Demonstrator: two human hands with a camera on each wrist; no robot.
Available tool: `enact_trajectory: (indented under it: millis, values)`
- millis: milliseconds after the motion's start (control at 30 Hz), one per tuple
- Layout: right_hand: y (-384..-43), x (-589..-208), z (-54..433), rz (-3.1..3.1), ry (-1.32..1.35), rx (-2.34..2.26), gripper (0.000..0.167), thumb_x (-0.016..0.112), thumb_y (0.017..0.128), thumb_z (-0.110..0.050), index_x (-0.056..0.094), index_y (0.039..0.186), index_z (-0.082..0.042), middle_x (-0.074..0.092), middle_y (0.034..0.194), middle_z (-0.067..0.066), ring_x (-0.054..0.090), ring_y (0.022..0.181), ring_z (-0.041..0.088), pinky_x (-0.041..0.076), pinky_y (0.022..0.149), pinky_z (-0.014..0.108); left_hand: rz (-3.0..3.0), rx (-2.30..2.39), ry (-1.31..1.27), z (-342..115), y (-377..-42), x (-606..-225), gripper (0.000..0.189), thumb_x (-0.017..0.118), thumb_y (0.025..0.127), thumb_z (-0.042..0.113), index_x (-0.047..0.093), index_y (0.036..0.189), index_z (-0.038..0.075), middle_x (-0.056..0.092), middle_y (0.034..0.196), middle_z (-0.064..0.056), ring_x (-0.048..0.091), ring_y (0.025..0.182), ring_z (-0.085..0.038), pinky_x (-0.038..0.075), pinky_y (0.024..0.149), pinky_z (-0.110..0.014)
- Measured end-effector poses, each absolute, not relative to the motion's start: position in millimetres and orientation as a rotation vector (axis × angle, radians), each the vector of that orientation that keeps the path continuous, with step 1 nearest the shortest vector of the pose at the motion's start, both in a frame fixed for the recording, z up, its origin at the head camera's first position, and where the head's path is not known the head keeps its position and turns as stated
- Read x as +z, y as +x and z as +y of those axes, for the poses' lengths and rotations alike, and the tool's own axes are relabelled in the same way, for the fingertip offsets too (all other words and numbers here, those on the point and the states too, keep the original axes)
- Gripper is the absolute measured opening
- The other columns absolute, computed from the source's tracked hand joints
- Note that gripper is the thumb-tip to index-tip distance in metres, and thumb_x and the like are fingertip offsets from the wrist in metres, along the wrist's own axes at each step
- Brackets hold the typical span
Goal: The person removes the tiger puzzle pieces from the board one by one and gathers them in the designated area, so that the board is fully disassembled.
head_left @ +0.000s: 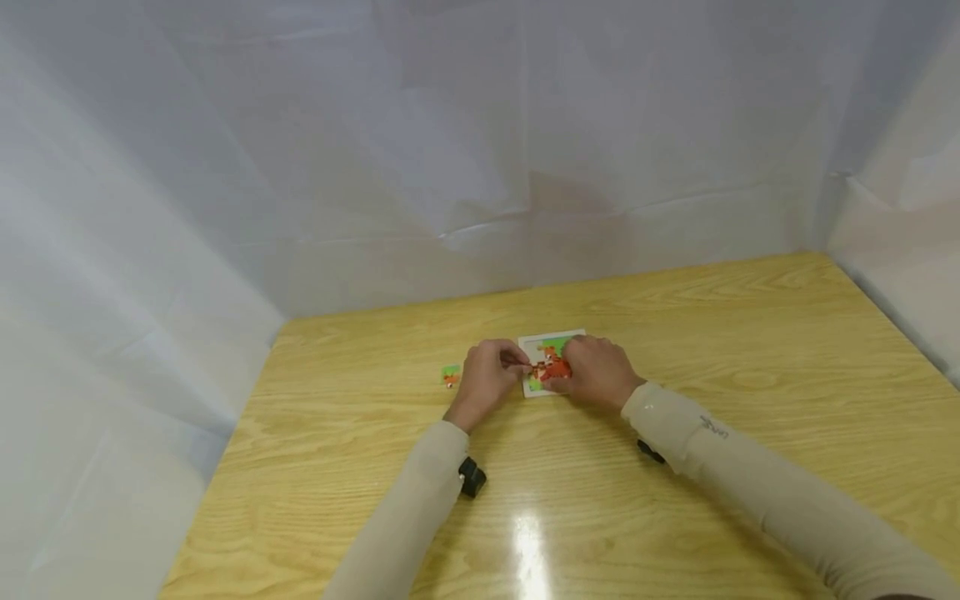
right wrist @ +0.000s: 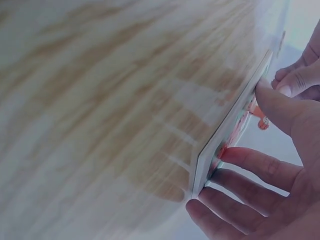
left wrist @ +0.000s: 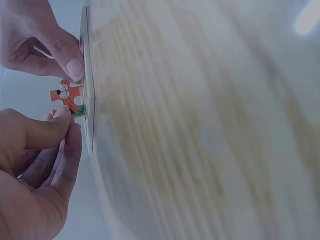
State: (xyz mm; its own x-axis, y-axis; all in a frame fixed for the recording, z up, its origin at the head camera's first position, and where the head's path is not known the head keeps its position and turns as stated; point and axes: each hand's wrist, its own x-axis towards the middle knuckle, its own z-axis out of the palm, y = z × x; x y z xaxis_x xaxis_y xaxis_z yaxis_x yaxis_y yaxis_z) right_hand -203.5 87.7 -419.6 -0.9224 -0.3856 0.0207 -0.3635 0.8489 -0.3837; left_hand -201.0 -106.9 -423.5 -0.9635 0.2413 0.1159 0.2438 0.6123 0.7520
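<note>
A small jigsaw puzzle board with a white border lies on the table, showing a red-orange figure on green. My left hand is at its left side. Between thumb and fingertips it pinches an orange puzzle piece with part of an animal's face, tilted up from the board. My right hand rests over the board's right part. In the right wrist view its thumb and index finger touch the board's face, and the other fingers lie along the edge. Both hands hide part of the picture.
Left of my left hand lies another puzzle piece, green and orange. The wooden table ends at white sheeting at the back and sides. Dark wrist devices sit under both sleeves.
</note>
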Motion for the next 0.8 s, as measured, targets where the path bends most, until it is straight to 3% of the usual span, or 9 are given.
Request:
enact_trajectory:
  millis: [267, 800]
  values:
    - [-206.9, -419.8, 82.8, 3.026, -0.595, -0.561, 0.048, 0.083, 0.082, -0.048, 0.056, 0.069, -0.011, 0.053, 0.067, 0.003, 0.044, 0.056, 0.016, 0.038, 0.046, 0.030, -2.832, -1.317, -0.395, -105.7, -201.7, -423.2, 0.005, 0.075, 0.090, 0.000, 0.076, 0.089, 0.005, 0.074, 0.086, -0.008, 0.068, 0.074, -0.014, 0.056, 0.069, -0.031]
    - [-205.3, -415.0, 80.2, 3.039, -0.534, -0.470, 0.050, 0.082, 0.083, -0.050, 0.054, 0.068, -0.011, 0.052, 0.068, 0.005, 0.041, 0.055, 0.017, 0.037, 0.045, 0.032, -2.818, -1.377, -0.298, -107.5, -202.6, -415.1, 0.003, 0.077, 0.090, 0.005, 0.077, 0.092, 0.003, 0.074, 0.085, -0.006, 0.069, 0.076, -0.017, 0.056, 0.067, -0.030]
